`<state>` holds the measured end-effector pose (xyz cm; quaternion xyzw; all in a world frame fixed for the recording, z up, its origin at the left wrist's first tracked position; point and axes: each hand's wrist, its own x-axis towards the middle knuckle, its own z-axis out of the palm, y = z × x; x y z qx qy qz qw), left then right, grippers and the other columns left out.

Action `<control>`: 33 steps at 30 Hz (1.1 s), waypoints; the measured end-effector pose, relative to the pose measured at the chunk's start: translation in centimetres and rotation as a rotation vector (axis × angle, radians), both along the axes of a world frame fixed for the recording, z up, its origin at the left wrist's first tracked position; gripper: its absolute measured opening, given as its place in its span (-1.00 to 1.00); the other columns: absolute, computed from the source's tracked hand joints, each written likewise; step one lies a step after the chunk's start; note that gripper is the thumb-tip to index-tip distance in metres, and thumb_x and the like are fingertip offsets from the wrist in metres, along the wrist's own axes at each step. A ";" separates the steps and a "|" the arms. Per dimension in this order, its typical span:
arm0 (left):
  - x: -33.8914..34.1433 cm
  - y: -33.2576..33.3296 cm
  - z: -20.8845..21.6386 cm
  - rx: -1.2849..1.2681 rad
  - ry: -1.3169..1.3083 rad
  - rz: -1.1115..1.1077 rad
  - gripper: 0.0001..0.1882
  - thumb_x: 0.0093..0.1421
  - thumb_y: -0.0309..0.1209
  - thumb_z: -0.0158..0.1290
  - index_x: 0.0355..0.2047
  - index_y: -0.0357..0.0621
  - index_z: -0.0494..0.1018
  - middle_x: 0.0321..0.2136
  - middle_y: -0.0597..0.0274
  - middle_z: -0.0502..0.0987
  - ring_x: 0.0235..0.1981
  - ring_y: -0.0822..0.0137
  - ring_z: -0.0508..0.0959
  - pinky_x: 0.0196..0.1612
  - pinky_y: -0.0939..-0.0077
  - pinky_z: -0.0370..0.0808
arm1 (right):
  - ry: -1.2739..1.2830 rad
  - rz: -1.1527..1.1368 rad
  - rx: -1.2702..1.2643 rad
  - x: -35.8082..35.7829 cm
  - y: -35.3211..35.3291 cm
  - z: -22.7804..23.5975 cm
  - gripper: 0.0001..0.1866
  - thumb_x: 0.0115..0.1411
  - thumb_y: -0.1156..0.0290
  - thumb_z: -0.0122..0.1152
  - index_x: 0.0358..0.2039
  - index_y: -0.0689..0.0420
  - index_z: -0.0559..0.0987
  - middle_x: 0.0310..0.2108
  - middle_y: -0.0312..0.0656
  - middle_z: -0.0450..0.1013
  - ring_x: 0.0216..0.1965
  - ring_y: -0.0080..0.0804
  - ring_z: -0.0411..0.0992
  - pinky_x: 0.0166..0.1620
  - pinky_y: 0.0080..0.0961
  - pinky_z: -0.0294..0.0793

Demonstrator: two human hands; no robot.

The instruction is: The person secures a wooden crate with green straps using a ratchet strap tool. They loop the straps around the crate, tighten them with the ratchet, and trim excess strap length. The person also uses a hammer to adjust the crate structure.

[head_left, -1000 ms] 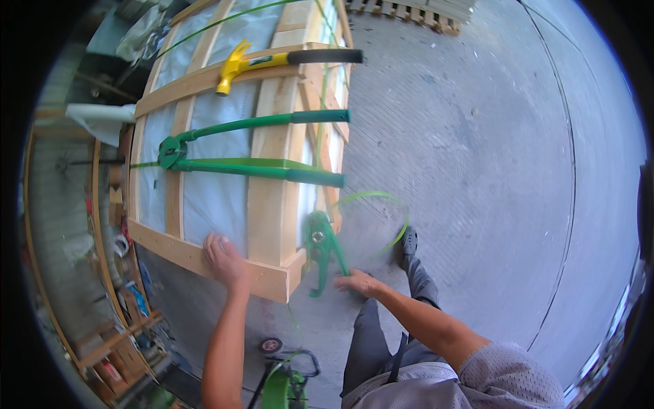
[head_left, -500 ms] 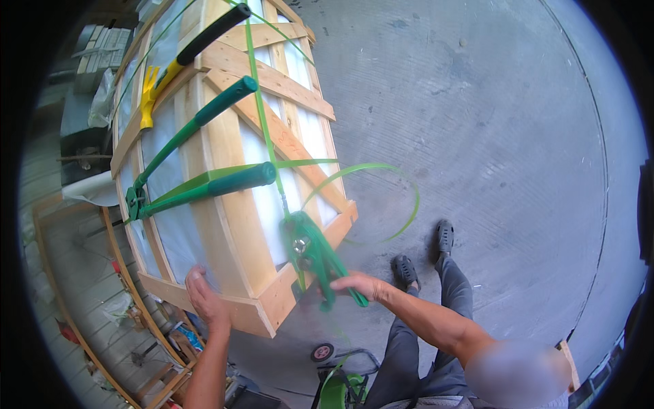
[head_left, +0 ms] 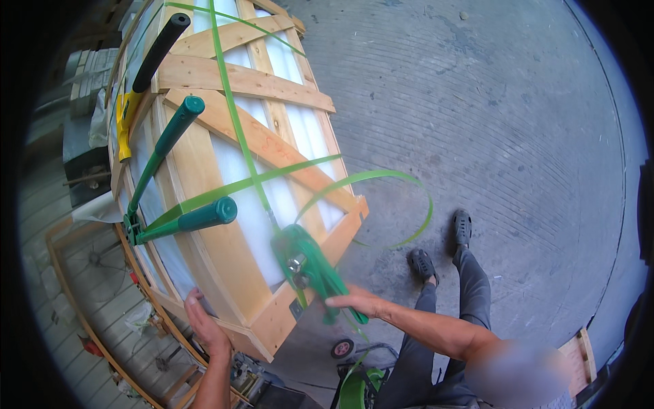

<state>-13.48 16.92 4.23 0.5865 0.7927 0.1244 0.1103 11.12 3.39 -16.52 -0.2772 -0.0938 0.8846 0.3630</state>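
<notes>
A wooden crate with slats over white wrapping stands before me, bound with green strap. At its near corner, my right hand is closed around the handle of a green strapping tensioner, which sits on the strap and is partly blurred. A loose strap tail curls out to the right. My left hand lies against the crate's near left edge, fingers stretched out. Resting on the crate are a long-handled green strapping sealer and a claw hammer with a yellow head and black grip.
Grey concrete floor stretches to the right, with my shoes on it. A wheeled strap cart with a green coil stands by my legs. On the left are a wooden frame and stacked pale pieces.
The view has shifted a little, so the hammer and sealer appear further left and lower. My right hand still grips the tensioner; my left hand stays against the crate.
</notes>
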 end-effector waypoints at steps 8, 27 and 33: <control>-0.1 0.0 0.0 -0.004 -0.078 -0.006 -0.55 0.42 -0.17 -0.37 -0.19 -0.29 0.40 -0.06 0.03 0.44 0.02 0.13 0.38 0.16 0.33 0.19 | -0.360 -0.087 -0.041 -1.9 0.4 2.4 -0.59 0.17 0.02 0.20 -0.35 0.18 0.55 -0.56 -0.28 0.50 -0.54 -0.53 0.46 -0.44 -0.53 0.44; -0.3 -0.4 -0.3 0.089 0.002 0.028 -0.60 0.38 -0.25 -0.29 -0.25 -0.36 0.42 -0.29 -0.02 0.46 -0.18 0.03 0.43 -0.03 0.28 0.30 | -1.167 0.213 -0.072 16.0 0.0 -9.8 -0.42 0.07 -0.10 0.19 -0.59 0.29 0.56 -0.70 -0.11 0.47 -0.60 -0.28 0.51 -0.43 -0.31 0.48; -0.2 -0.1 -0.3 0.121 0.083 0.004 -0.61 0.36 -0.26 -0.25 -0.25 -0.39 0.42 -0.28 -0.12 0.46 -0.18 -0.09 0.41 -0.06 0.19 0.31 | -0.995 0.262 -0.325 16.1 -9.0 -1.2 -0.36 0.06 -0.14 0.17 -0.57 0.35 0.57 -0.63 -0.09 0.47 -0.56 -0.30 0.46 -0.41 -0.27 0.42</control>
